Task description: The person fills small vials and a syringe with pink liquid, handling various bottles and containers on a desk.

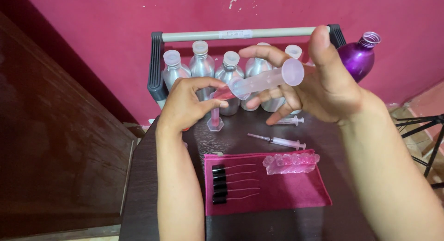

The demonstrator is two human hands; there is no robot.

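Head view, hands at upper centre of the frame. The right hand [323, 84] holds a translucent measuring cylinder [268, 78] tipped almost level, thumb raised along its far side and fingers curled beneath, its mouth turned right. The cylinder's narrow end meets a small pink-filled graduated cylinder [215, 112], which stands upright on the dark table [148, 185] left of centre. The left hand [185, 104] wraps this small cylinder, thumb and forefinger pinching near its top. Behind, a row of silver bottles [202, 65] sits in a rack with a pale handle bar [231, 35]; a purple bottle [358, 56] stands at upper right. Below the hands lie two syringes [282, 141], and a magenta cloth [277, 190] bearing black-hubbed needles [231, 183] and clear pink caps [290, 163]
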